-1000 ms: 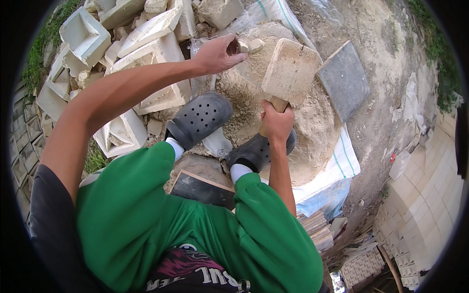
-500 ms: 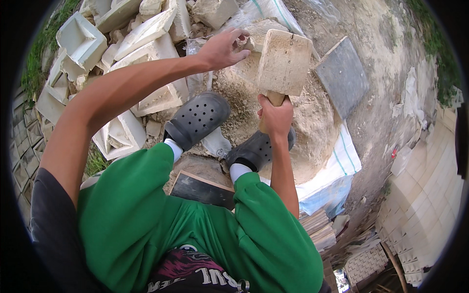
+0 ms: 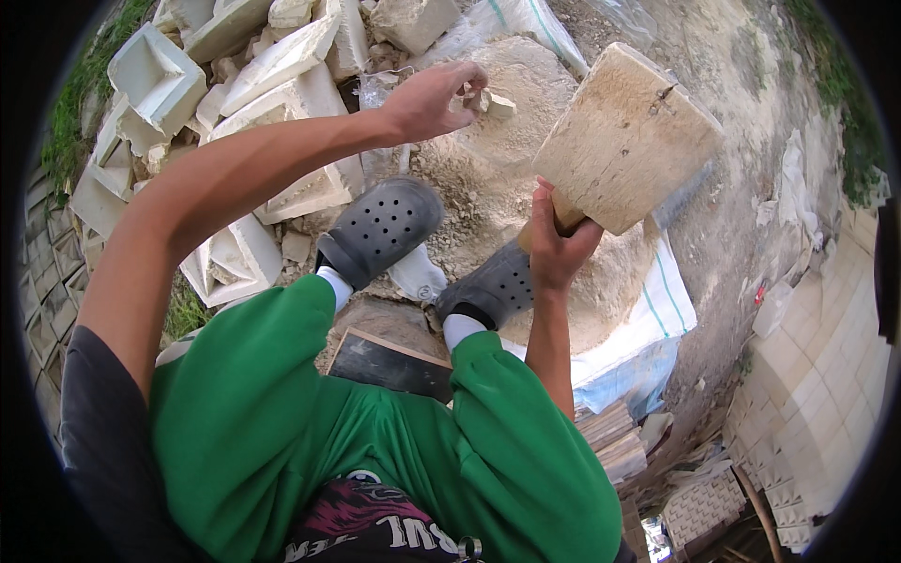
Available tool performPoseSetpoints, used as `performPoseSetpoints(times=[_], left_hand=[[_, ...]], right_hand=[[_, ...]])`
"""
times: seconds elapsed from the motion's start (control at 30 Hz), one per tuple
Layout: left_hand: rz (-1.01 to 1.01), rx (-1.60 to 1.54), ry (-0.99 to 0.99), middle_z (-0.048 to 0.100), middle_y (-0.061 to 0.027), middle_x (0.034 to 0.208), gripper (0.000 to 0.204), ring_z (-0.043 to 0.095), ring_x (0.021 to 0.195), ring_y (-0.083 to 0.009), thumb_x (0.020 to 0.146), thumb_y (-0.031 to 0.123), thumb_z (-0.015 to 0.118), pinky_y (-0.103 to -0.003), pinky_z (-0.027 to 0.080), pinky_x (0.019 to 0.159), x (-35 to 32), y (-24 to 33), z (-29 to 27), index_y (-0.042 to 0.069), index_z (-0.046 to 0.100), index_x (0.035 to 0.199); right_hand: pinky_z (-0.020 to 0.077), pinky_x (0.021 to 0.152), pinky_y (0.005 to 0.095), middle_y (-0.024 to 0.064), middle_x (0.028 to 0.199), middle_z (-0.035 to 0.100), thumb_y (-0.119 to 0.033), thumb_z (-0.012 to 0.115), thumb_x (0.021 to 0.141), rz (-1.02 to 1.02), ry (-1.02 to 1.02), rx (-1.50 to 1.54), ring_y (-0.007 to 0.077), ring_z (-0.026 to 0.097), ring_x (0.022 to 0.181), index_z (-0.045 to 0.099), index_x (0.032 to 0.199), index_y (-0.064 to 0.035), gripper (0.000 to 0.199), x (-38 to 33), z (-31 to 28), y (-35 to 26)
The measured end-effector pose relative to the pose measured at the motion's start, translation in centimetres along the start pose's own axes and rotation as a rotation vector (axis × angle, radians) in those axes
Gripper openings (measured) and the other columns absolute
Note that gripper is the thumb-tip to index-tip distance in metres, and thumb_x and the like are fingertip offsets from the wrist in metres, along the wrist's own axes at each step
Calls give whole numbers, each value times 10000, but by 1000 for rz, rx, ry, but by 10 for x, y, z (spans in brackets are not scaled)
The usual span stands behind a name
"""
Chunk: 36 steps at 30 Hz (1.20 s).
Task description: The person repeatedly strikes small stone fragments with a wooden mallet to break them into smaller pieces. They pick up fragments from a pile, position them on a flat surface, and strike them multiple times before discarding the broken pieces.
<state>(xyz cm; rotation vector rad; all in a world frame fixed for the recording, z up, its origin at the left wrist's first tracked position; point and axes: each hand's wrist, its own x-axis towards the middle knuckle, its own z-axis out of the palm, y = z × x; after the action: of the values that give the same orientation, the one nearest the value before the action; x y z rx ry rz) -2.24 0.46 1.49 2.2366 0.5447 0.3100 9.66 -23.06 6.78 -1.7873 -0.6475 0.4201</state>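
My right hand (image 3: 561,239) is closed around the handle of a wooden mallet (image 3: 629,136). The mallet's broad, pale, dust-covered block is raised over the ground and tilts to the right. My left hand (image 3: 436,101) has its fingers curled in a pinch at a small pale stone chunk (image 3: 501,107), above a low mound of crushed stone (image 3: 540,75). The fingertips partly hide the chunk's near end. Below the mallet, more pale crushed material spreads beside my right shoe.
Broken white cast blocks (image 3: 282,66) are heaped at the left. Grey clogs (image 3: 383,225) are on my feet, with a dark board (image 3: 389,361) between my legs. A white woven sack (image 3: 657,300) lies under the rubble. The mallet mostly covers a grey slab (image 3: 683,195).
The mallet has risen and swung right, its block now tilted and larger in view. The small stone chunk now shows at my left fingertips; that hand has barely moved.
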Motion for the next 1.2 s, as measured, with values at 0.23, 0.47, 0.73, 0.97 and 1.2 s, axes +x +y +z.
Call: performPoseSetpoints(times=[0.23,0.47,0.73,0.97,1.2], left_hand=[[-65,113,9,639,-102,1069,257,662,982,-303,891,179,684,-416,550,819,-3,15,3,105,587,1117],[44,154,-11,604,-84,1189,277,637,1074,-306,849,121,744,-419,535,884,-6,8,4,90,578,1069],[96,85,-47,600,-94,1200,299,606,1137,-303,819,149,796,-409,508,966,-19,3,7,68,584,1014],[66,121,-42,632,-106,1126,356,630,1072,-314,825,203,799,-412,517,926,-13,4,8,66,596,1084],[49,165,-39,655,-73,1099,417,646,1045,-293,807,256,808,-407,534,885,-15,6,2,104,627,1151]], right_hand=[[545,864,403,205,994,728,-194,804,802,303,-221,-232,299,722,925,682,1123,20,404,-10,8,22],[556,596,315,119,933,717,-138,798,842,299,-88,-223,172,688,704,646,1140,66,391,-9,-1,25],[564,785,412,157,956,754,-147,761,845,-108,-17,-210,322,747,882,710,1054,4,263,-2,11,-2],[562,811,442,223,888,742,-152,750,840,339,-192,-501,390,744,911,699,1051,50,296,6,13,-6],[541,642,317,105,890,689,-93,756,876,49,-67,19,166,691,770,641,976,36,199,-1,3,-18]])
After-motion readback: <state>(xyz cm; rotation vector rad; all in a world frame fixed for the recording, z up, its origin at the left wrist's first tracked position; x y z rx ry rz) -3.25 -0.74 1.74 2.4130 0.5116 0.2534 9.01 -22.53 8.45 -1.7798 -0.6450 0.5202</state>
